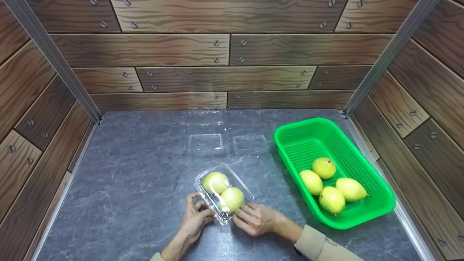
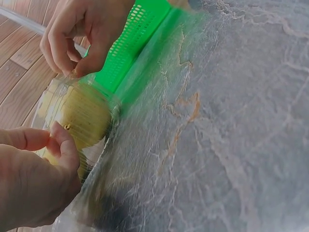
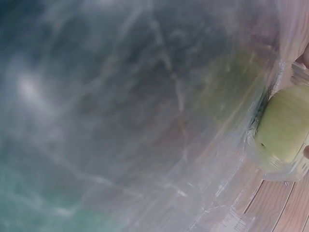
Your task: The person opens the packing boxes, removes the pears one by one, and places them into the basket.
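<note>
A clear plastic clamshell box (image 1: 237,178) with two yellow-green pears, a far one (image 1: 215,182) and a near one (image 1: 232,199), sits slantwise on the table before me. Its lid lies over the fruit. My left hand (image 1: 194,220) pinches the near left edge between thumb and forefinger. At the near right corner, my right hand (image 1: 256,219) pinches the rim with curled fingers. In the left wrist view, thumb and fingertips of the right hand (image 2: 84,36) meet at the box's edge. The right wrist view shows mostly blurred tabletop, with a pear (image 3: 285,125) inside the box at right.
To the right stands a green perforated basket (image 1: 308,148) holding several yellow pears (image 1: 332,200). Farther back lie more clear plastic boxes (image 1: 206,142), hard to make out against the grey marbled table (image 1: 137,163). Wood-patterned walls (image 1: 181,50) enclose the back and sides.
</note>
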Motion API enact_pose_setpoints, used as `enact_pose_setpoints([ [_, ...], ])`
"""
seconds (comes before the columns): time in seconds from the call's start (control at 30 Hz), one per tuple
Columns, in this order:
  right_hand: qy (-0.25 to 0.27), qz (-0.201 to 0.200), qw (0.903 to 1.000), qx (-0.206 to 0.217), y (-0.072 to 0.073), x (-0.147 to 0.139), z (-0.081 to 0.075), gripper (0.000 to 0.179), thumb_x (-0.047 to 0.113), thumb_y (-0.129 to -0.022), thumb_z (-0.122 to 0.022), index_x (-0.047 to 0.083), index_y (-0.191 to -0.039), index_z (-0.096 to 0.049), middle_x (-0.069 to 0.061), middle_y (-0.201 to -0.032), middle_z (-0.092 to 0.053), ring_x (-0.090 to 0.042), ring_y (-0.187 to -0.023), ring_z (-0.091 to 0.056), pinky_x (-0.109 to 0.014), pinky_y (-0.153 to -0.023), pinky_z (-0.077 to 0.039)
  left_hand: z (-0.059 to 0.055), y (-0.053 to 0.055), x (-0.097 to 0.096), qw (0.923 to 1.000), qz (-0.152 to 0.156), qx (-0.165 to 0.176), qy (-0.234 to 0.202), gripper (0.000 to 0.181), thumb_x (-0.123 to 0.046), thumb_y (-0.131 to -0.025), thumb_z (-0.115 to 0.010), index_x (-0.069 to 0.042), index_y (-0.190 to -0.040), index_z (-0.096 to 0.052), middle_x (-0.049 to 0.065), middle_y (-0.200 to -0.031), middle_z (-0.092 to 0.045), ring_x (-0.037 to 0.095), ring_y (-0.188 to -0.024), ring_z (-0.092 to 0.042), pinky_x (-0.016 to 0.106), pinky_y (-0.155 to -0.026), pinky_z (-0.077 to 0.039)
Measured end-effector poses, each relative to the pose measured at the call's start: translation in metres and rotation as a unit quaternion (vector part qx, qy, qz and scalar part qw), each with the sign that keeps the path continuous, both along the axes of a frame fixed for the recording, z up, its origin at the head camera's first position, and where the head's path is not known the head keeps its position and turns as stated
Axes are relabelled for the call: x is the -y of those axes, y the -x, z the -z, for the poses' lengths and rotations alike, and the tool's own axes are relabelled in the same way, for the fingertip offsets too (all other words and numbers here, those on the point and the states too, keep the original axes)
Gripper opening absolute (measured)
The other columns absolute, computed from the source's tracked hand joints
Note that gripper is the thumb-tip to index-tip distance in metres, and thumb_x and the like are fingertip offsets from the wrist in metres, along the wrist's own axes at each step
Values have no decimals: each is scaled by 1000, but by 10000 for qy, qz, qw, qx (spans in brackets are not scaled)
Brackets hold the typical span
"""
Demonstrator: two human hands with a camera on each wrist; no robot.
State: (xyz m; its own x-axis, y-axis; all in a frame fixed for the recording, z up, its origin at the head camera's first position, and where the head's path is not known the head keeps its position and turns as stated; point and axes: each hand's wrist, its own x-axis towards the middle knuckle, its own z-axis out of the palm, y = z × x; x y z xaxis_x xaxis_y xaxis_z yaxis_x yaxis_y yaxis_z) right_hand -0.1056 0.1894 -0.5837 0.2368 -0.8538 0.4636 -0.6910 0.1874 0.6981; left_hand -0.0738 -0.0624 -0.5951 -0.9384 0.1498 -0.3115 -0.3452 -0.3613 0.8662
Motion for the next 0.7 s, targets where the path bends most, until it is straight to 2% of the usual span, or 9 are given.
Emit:
enact_pose_setpoints([
  [0.17, 30, -146, 9999, 46, 1, 2, -1, 25, 14, -99, -51, 9, -94, -76, -3, -85, -76, -15, -70, -74, -23, -62, -65, 1, 1, -1, 10000, 15, -16, -14, 74, 15, -82, -66, -7, -139, -24, 1, -100, -58, 14, -79, -65, 25, -71, -62],
  [0.47, 149, -303, 9993, -142, 5, 2, 3, 32, 14, -103, -47, 13, -90, -76, 0, -80, -78, -12, -65, -73, -19, -57, -63, 0, 1, 1, 9999, 43, -157, 8, 75, 17, -80, -65, -6, -138, -24, 0, -98, -58, 13, -77, -65, 24, -70, -61],
  [0.7, 111, -392, 9991, 111, 7, 1, 2, 29, 12, -101, -48, 11, -92, -76, -2, -82, -77, -13, -66, -73, -19, -60, -63, 1, 2, 1, 9998, 67, -187, 86, 73, 17, -81, -65, -5, -137, -24, 0, -98, -57, 12, -76, -64, 24, -69, -61],
])
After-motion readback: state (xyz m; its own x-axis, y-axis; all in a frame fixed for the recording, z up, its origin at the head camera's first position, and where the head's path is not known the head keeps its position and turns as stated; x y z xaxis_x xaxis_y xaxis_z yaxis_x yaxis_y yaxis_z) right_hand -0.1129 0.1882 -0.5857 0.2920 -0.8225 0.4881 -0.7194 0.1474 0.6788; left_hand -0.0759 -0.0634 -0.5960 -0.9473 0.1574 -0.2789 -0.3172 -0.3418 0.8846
